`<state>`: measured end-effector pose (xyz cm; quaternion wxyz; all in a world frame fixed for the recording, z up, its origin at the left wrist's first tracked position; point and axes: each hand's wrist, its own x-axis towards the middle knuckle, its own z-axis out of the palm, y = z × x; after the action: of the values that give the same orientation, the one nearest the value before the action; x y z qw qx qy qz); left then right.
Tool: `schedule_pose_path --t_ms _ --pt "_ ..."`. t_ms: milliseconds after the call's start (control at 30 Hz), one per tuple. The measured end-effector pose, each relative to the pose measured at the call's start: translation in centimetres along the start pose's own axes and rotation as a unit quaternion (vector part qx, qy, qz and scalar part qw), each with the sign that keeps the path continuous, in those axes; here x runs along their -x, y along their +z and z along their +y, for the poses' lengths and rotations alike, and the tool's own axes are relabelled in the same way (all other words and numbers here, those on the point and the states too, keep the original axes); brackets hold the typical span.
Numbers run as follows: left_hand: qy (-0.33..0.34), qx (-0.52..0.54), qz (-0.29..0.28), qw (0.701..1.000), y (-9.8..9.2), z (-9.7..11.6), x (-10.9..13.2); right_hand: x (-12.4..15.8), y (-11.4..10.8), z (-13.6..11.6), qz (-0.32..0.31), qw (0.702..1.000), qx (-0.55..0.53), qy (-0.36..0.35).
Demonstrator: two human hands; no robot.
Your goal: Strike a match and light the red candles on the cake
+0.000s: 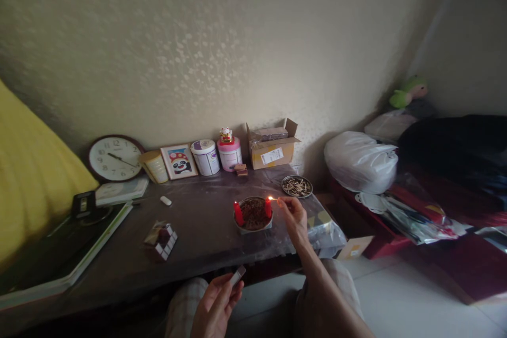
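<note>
My right hand pinches a burning match, its flame right above the right-hand red candle. That candle and a second red candle stand in a round bowl filled with dark material on the dark table. My left hand is low, near my lap, with fingers closed on a small matchbox. A shallow dish of matchsticks sits just behind my right hand.
A wall clock, tins, a framed picture, a pink jar and a cardboard box line the wall. A puzzle cube and books lie left. Bags are piled right.
</note>
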<state>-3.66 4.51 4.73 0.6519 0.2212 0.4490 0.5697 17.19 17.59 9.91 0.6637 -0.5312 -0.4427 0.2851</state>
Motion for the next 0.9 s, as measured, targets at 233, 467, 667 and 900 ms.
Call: schedule_pose_path --t_ms 233,467,667,900 --pt "-0.012 0.006 -0.007 1.000 0.2 0.2 0.1 -0.2 -0.1 0.5 -0.012 1.000 -0.026 0.000" --pt "-0.009 0.019 -0.016 1.000 0.0 0.2 0.2 -0.7 -0.1 1.0 -0.026 0.997 -0.075 0.002" --pt "-0.022 0.020 -0.015 0.999 0.0 0.5 0.3 -0.7 0.4 1.0 -0.036 0.995 -0.090 0.001" --pt "-0.026 0.033 -0.011 0.999 -0.4 0.0 -0.2 -0.4 0.8 1.4 -0.034 0.997 -0.069 -0.001"
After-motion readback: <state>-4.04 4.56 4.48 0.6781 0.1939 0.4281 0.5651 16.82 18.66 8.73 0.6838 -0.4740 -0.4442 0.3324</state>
